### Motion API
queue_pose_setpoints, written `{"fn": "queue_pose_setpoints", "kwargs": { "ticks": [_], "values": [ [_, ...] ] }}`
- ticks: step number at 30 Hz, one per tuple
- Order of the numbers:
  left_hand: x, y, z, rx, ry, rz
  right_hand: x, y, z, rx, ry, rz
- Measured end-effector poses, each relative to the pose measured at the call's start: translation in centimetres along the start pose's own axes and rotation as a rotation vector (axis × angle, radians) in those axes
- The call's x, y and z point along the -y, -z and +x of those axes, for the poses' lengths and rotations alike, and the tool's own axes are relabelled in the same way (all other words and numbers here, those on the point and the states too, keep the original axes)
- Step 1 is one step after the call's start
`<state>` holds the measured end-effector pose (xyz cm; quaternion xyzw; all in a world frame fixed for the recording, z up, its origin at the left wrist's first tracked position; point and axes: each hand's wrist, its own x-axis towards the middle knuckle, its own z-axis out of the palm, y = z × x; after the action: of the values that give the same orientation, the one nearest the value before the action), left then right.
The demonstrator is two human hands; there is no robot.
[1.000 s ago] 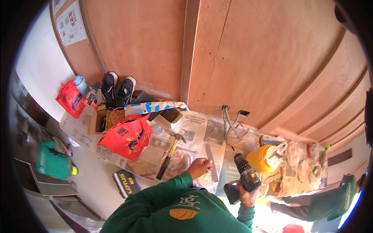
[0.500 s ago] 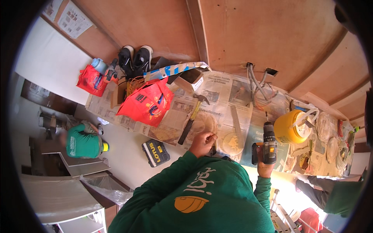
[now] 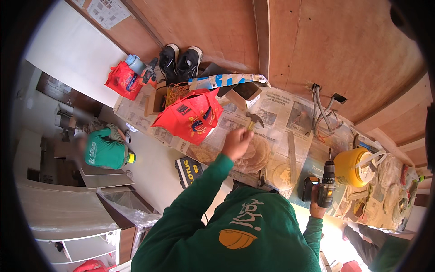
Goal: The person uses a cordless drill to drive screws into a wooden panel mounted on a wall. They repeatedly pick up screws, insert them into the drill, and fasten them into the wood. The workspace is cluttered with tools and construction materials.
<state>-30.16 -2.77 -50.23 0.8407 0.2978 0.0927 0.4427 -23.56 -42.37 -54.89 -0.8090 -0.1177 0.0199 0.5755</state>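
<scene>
On the newspaper-covered bench lies a claw hammer (image 3: 256,119) with a yellow-and-black handle. My left hand (image 3: 237,143) is closed over that handle, hiding most of it; the steel head shows beyond the fingers. At the right, my right hand (image 3: 318,209) grips a black-and-yellow cordless drill (image 3: 326,188) with its bit pointing away from me, over the bench's near edge. Beside the left hand lie a round coil in clear plastic (image 3: 257,156) and a flat metal strip (image 3: 292,156).
A yellow jug (image 3: 351,167) stands right of the drill. Left of the hammer are a red bag (image 3: 188,119), shoes (image 3: 188,62) and an open box (image 3: 244,97). Cables (image 3: 318,106) hang from the wall. A tool case (image 3: 188,170) and a crouching person (image 3: 105,147) are at left.
My left hand has reached forward from the bench's near edge onto the hammer handle. The view has shifted, so the bench things sit further right. The drill stays in my right hand.
</scene>
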Motion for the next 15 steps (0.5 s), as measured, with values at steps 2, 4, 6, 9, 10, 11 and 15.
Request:
{"fn": "queue_pose_setpoints", "kwargs": {
  "ticks": [2,4,6,9,10,11,15],
  "values": [
    [-0.4,0.7,4.8,-0.173,0.009,-0.187,-0.7,0.2,0.2,-0.007,0.035,-0.055],
    [0.4,2.8,10.2,-0.261,0.154,-0.068,-0.6,0.3,0.3,-0.005,0.020,-0.117],
    [0.3,4.6,10.9,-0.501,-0.131,-0.124,-1.8,0.5,-0.4,-0.057,0.047,-0.231],
    [-0.9,11.9,9.5,-0.819,-0.389,-0.046,-2.1,0.4,-1.7,-0.109,0.005,-0.325],
    [-0.7,15.2,8.6,-0.864,-0.242,-0.170,-1.7,0.3,-1.9,-0.144,-0.002,-0.318],
    [-0.4,18.9,7.7,-0.901,-0.100,-0.299,-1.1,0.1,-2.2,-0.132,-0.030,-0.326],
    [16.3,30.8,10.2,-1.072,0.055,0.278,-0.3,-0.8,-1.4,-0.175,-0.057,-0.326]
  ]
}}
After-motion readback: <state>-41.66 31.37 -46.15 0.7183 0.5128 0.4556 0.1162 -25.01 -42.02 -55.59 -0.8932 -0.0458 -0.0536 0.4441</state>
